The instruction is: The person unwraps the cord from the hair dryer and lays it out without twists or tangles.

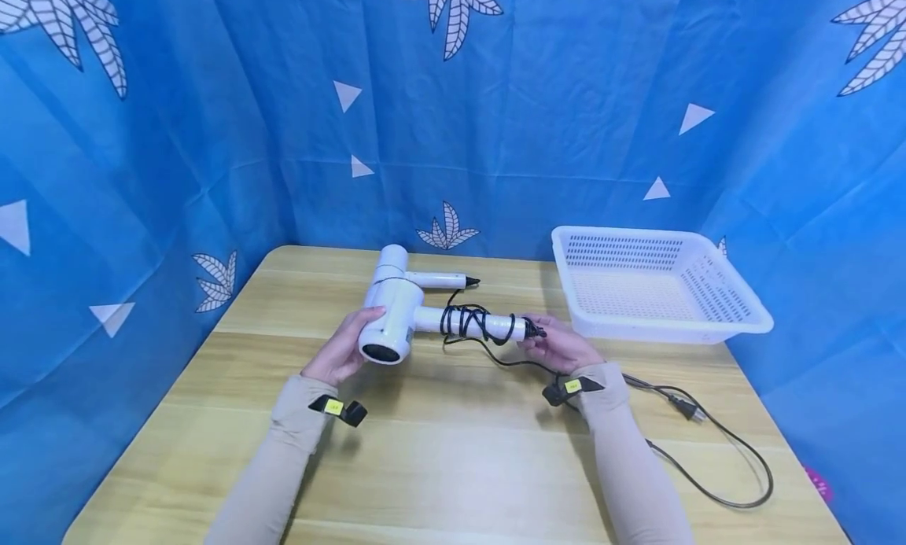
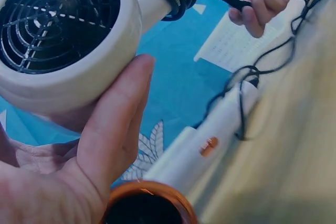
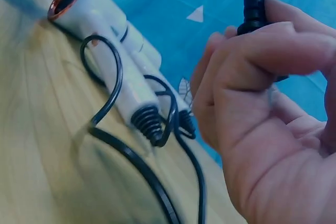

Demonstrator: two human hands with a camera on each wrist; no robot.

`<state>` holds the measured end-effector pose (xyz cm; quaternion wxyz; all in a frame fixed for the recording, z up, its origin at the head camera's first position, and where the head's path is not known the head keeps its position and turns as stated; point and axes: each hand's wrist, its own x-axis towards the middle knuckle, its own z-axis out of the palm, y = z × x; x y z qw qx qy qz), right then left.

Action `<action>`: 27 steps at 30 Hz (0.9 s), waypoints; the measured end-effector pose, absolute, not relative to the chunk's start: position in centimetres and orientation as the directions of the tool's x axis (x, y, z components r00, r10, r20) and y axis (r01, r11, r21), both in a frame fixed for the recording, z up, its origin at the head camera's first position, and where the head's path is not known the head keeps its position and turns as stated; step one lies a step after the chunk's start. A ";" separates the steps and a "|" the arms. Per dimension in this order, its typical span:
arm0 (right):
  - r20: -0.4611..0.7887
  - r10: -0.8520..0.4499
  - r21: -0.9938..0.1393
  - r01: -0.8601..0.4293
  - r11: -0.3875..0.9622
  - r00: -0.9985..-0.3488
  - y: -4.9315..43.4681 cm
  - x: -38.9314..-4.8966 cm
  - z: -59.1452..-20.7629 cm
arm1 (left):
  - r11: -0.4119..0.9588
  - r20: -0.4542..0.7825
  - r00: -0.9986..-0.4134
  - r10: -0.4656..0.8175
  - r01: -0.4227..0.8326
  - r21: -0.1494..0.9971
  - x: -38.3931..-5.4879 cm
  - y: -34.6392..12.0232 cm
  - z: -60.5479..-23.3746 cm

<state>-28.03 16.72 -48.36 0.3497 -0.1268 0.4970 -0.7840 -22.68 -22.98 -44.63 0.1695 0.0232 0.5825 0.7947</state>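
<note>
My left hand (image 1: 347, 347) grips the barrel of a white hair dryer (image 1: 392, 317), lifted above the table. Its round black grille (image 2: 55, 19) faces the left wrist camera. Black cord (image 1: 470, 322) is wound in several loose turns around the handle, which points right. Close to the handle's end, my right hand (image 1: 559, 344) pinches a black cord piece (image 3: 254, 14); whether it is a plug or the cord's sleeve I cannot tell. Behind lies another white hair dryer (image 1: 435, 280), partly hidden. The right wrist view shows a copper-rimmed dryer (image 3: 113, 61) with a second white one against it.
At the back right stands a white perforated basket (image 1: 658, 333) with no contents visible. A black cord (image 1: 767, 482) loops over the right side of the wooden table (image 1: 453, 482), with a two-pin plug (image 1: 685, 407) lying there. Blue patterned curtains (image 1: 495, 112) surround the table.
</note>
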 end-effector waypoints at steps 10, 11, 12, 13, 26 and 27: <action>-0.206 -0.637 -0.937 0.338 -0.091 -0.743 16.9 -28.4 -48.1 | -0.263 -0.171 -0.942 0.288 -0.249 0.932 -23.1 -22.9 -45.0; -0.228 -0.628 -0.935 0.348 -0.073 -0.744 17.0 -28.4 -48.1 | -0.266 -0.169 -0.943 0.287 -0.248 0.932 -23.0 -22.9 -45.2; -0.244 -0.617 -0.931 0.359 -0.066 -0.748 17.0 -28.3 -48.0 | -0.268 -0.167 -0.944 0.286 -0.246 0.931 -23.0 -22.9 -45.5; -0.253 -0.605 -0.926 0.370 -0.074 -0.755 17.1 -28.3 -48.0 | -0.272 -0.167 -0.944 0.284 -0.246 0.930 -22.9 -22.9 -45.6; -0.203 -0.432 -0.805 0.401 -0.438 -0.879 17.1 -27.9 -47.2 | -0.255 -0.153 -0.945 0.288 -0.230 0.939 -22.5 -22.1 -46.7; -0.196 -0.430 -0.796 0.399 -0.455 -0.881 17.1 -27.9 -47.2 | -0.261 -0.156 -0.945 0.286 -0.233 0.937 -22.5 -22.2 -46.7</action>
